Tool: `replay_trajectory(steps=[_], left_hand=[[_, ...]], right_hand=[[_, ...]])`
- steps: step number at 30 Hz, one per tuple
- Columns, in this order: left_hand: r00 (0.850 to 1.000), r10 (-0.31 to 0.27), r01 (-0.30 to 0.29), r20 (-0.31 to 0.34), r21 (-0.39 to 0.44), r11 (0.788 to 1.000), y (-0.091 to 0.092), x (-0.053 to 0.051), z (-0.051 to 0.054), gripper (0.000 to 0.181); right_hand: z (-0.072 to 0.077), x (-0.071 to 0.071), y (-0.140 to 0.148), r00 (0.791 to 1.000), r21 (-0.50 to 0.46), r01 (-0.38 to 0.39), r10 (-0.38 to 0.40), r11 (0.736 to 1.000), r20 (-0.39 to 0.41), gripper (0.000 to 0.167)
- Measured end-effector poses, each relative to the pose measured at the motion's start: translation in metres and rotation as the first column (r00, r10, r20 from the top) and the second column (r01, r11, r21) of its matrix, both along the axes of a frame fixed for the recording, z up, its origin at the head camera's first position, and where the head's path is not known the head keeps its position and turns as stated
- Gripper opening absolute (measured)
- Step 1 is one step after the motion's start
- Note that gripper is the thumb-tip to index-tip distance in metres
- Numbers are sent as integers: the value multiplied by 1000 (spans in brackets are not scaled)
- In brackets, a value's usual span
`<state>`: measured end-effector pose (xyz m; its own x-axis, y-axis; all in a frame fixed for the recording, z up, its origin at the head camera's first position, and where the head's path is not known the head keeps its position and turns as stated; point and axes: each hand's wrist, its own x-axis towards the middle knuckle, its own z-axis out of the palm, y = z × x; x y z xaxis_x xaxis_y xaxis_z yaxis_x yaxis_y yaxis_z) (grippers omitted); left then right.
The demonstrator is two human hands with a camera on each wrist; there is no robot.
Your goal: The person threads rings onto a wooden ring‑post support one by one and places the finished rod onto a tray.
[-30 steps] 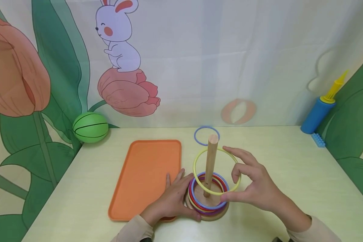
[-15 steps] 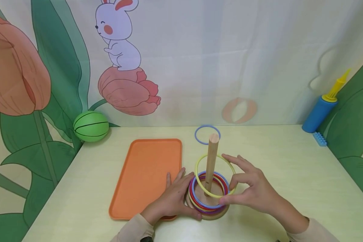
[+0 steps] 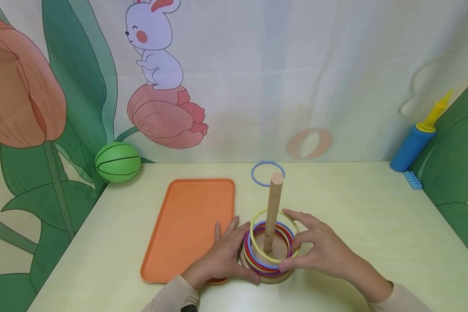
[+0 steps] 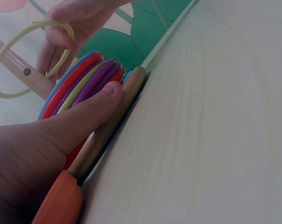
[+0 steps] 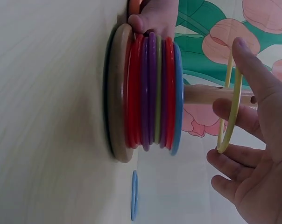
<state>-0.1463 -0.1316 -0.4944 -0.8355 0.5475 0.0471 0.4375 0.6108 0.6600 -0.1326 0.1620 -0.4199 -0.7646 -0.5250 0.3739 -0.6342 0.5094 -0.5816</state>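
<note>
A wooden ring stand has an upright peg (image 3: pixel 273 208) and a round base (image 5: pixel 120 93). Several red, purple, yellow-green and blue rings are stacked around its foot, a blue ring (image 5: pixel 178 98) outermost. My right hand (image 3: pixel 320 242) pinches a thin yellow ring (image 5: pixel 236 100) by its right side. This ring encircles the peg, tilted and above the stack, with a gap between them in the right wrist view. My left hand (image 3: pixel 228 255) grips the stand from the left. Its thumb (image 4: pixel 106 98) presses against the rings and the base's edge; its other fingers are hidden in the left wrist view.
An orange tray (image 3: pixel 191 225) lies left of the stand, partly under my left hand. Another blue ring (image 3: pixel 252 175) lies flat behind the peg. At the back stand a green ball (image 3: pixel 118 162), a blue pump (image 3: pixel 411 147) and a small light-blue block (image 3: pixel 413 180).
My right hand has moved down with the yellow ring, lowering it along the peg toward the stack. The left hand has stayed at the stand.
</note>
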Motion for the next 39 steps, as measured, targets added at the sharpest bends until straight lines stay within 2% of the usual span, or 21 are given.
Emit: replay_trajectory(steps=[5,13,20,28,32,36,39], left_hand=[[1000,-4,4,-8,-3,1000,1,0,1,128],[1000,1,-1,-9,-14,1000,1,0,2,131],[1000,-4,4,-9,-17,1000,0,0,1,130],[1000,-5,5,-20,-26,1000,0,0,-1,130],[1000,-2,2,-14,-20,1000,0,0,0,131],[1000,0,0,0,-9,1000,0,0,1,131],[1000,-1,1,-1,-8,1000,0,1,1,130]], right_hand=[[-2,-2,0,999,74,-9,5,997,44,26],[-5,-8,-3,997,149,-23,11,989,83,31],[-9,-11,-4,996,177,-57,44,983,77,34],[-17,-16,-5,995,170,-96,90,981,46,45],[-19,-15,-5,995,171,-71,58,983,77,60],[-17,-14,-3,994,166,-42,24,985,110,63],[-15,-19,-1,994,109,-44,32,993,106,68]])
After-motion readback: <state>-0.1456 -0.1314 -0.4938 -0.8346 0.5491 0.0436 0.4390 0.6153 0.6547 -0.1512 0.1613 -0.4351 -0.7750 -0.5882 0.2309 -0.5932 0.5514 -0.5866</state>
